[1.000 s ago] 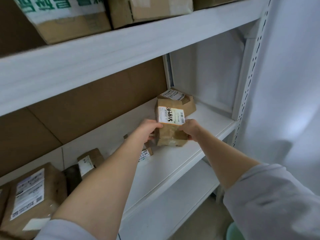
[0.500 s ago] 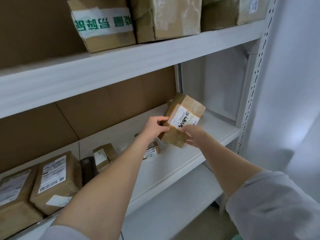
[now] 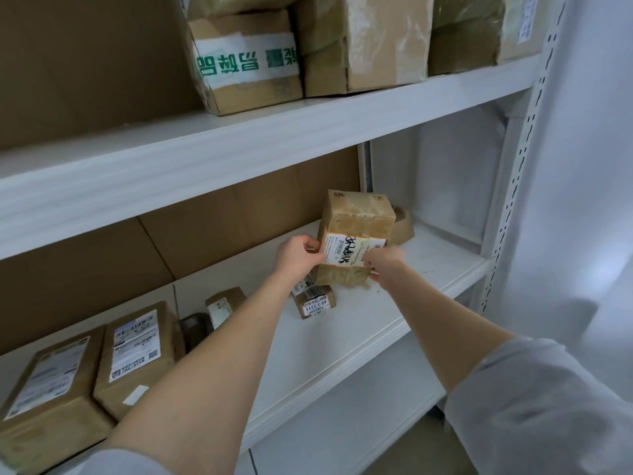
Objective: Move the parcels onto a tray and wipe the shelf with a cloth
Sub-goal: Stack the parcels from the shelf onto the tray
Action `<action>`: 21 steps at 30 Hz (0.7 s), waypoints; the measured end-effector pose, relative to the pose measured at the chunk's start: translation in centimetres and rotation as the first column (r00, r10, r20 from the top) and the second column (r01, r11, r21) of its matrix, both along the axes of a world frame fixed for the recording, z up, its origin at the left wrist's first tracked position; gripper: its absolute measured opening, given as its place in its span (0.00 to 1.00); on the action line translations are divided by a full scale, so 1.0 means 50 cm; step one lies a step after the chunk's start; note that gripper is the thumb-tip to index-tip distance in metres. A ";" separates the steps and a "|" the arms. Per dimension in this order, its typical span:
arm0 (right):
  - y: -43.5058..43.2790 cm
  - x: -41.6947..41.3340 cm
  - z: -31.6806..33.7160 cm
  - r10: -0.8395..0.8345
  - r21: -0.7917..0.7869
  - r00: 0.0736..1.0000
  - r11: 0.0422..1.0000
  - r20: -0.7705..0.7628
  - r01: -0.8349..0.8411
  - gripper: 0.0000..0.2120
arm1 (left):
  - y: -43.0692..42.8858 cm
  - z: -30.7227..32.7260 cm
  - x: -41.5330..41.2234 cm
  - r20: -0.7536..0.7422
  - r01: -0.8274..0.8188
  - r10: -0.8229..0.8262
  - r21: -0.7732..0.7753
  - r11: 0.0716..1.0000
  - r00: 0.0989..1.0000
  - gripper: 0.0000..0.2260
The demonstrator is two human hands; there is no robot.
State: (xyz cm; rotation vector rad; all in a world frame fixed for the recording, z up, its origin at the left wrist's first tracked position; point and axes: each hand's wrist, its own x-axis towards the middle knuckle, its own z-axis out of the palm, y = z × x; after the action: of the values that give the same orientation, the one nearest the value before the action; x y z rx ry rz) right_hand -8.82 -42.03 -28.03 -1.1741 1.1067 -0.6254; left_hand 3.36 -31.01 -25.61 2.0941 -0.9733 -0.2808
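White shelf (image 3: 404, 303) edge nearby; both hands clasp parcel (image 3: 354, 234).

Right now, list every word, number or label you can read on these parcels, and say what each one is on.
"48-3311": on the label of the small parcel lying on the middle shelf.
Black handwritten scrawl: on the white label of the held parcel; not legible.
Green printed characters: on white tape around the top-shelf box; upside down, unreadable to me.
Labels on the two left parcels: print too small.

Both arms outstretched, left hand (image 3: 297, 258) and right hand (image 3: 383, 265) gripping.
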 end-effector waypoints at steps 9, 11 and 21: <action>0.014 0.013 0.037 -0.034 -0.025 0.999 0.999 -0.020 0.034 0.11 | 0.025 0.039 0.008 0.013 0.082 -0.081 -0.061 0.995 0.997 0.14; 0.016 0.021 0.036 -0.052 -0.011 0.999 0.999 0.006 0.052 0.12 | 0.031 0.047 0.010 -0.005 0.112 -0.113 -0.091 0.990 0.994 0.15; 0.066 0.012 0.068 -0.029 0.107 0.997 0.994 0.077 0.020 0.10 | 0.044 0.071 0.006 -0.051 0.181 -0.191 -0.151 0.972 0.980 0.17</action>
State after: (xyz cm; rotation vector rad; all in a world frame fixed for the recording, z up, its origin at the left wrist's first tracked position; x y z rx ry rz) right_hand -8.21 -38.74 -24.61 -1.0374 1.0762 -0.6190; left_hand 3.66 -28.82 -22.04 1.8532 -1.1192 -0.3597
